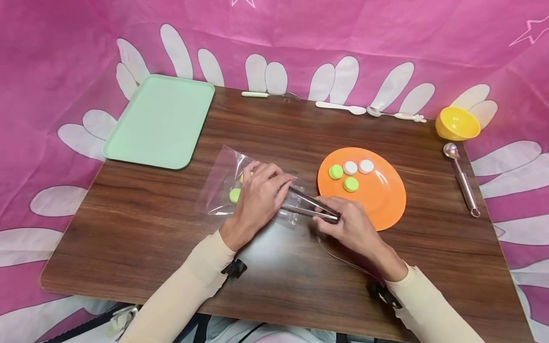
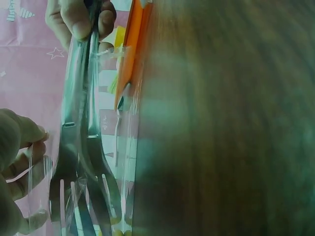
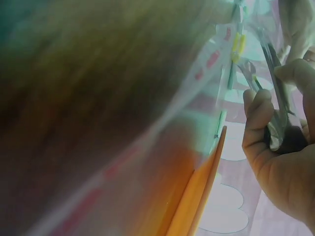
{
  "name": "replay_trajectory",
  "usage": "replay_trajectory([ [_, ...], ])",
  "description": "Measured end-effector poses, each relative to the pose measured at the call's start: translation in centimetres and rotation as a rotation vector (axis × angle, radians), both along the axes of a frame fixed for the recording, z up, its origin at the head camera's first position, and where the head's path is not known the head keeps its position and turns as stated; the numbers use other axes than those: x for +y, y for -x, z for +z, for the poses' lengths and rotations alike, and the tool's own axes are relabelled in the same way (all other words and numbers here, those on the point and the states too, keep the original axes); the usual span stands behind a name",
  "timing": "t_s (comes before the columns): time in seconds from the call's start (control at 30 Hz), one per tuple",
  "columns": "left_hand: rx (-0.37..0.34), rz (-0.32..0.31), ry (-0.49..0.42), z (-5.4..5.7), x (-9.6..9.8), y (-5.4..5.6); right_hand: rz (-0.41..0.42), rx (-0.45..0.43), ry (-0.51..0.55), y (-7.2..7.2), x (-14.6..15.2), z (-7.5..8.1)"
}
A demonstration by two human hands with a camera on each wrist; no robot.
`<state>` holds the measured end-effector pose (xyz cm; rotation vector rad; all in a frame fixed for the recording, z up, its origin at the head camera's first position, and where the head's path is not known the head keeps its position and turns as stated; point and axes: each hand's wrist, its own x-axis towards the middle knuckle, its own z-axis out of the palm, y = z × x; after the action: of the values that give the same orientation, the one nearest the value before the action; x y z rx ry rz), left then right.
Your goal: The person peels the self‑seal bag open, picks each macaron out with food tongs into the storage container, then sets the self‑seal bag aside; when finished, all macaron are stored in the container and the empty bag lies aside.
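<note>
My right hand grips a pair of metal tongs near the hinged end. Their slotted tips reach into a clear plastic bag, partly hidden under my left hand. In the left wrist view, that hand's fingers pinch the bag's thin film beside the tongs. Inside the bag lie a green macaron and a yellow macaron, the latter mostly covered by my fingers. To the right, an orange plate carries green macarons and white macarons.
A mint tray lies at the back left. Along the back edge are a fork, a white spoon and another utensil. A yellow bowl and a metal scoop are on the right.
</note>
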<state>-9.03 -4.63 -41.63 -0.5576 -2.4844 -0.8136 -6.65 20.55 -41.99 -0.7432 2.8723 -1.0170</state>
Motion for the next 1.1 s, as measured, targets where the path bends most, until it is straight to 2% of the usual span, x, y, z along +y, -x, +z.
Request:
replay_trajectory([
  [0.17, -0.022, 0.025, -0.004, 0.0, -0.3, 0.0, 0.023, -0.011, 0.001, 0.2, 0.3, 0.2],
  [0.47, -0.029, 0.026, -0.049, -0.2, -0.7, -0.1, 0.248, 0.070, 0.045, 1.3, 1.3, 0.2],
  [0.73, -0.022, 0.018, -0.052, -0.4, -0.7, -0.1, 0.287, 0.108, -0.010, 2.2, 0.0, 0.4],
  [1.1, -0.037, 0.018, -0.041, -0.1, -0.9, -0.1, 0.336, 0.084, -0.016, 2.4, -0.4, 0.0],
])
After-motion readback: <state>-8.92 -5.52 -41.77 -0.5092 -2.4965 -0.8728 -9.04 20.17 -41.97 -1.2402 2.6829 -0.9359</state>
